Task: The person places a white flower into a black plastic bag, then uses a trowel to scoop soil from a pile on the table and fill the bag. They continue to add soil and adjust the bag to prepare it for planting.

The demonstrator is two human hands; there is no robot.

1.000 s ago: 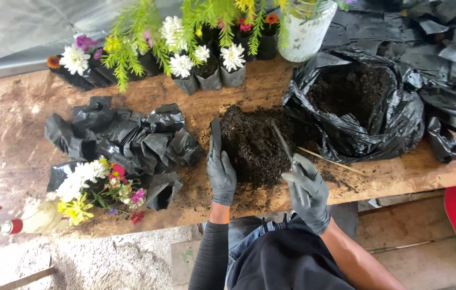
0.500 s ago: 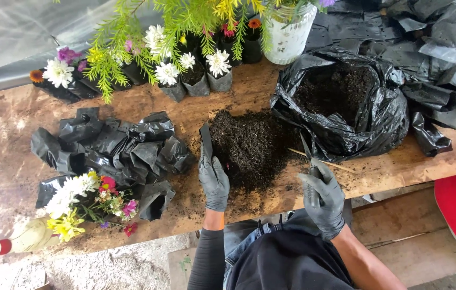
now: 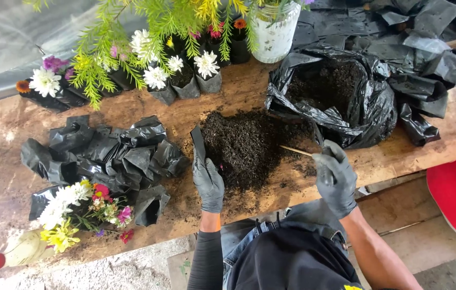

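Observation:
A heap of dark soil [image 3: 246,144] lies on the wooden table [image 3: 2,134] in front of me. My left hand [image 3: 208,181], in a grey glove, rests at the heap's left edge and holds a flat black strip [image 3: 198,142] that stands up along the soil. My right hand [image 3: 335,177], also gloved, is closed around a thin dark tool [image 3: 319,137] at the heap's right edge, beside a pale wooden stick [image 3: 295,151]. A large open black bag of soil [image 3: 340,99] sits just behind my right hand.
Several empty black plastic bags [image 3: 107,153] are piled at the left. A bunch of cut flowers [image 3: 80,212] lies near the front left edge. Potted flowers [image 3: 182,72] and a white jar [image 3: 274,32] line the back. More black plastic [image 3: 421,48] lies at the right.
My right hand has moved back up from the table's front edge to the right side of the soil heap. The left hand has stayed at the heap's left edge.

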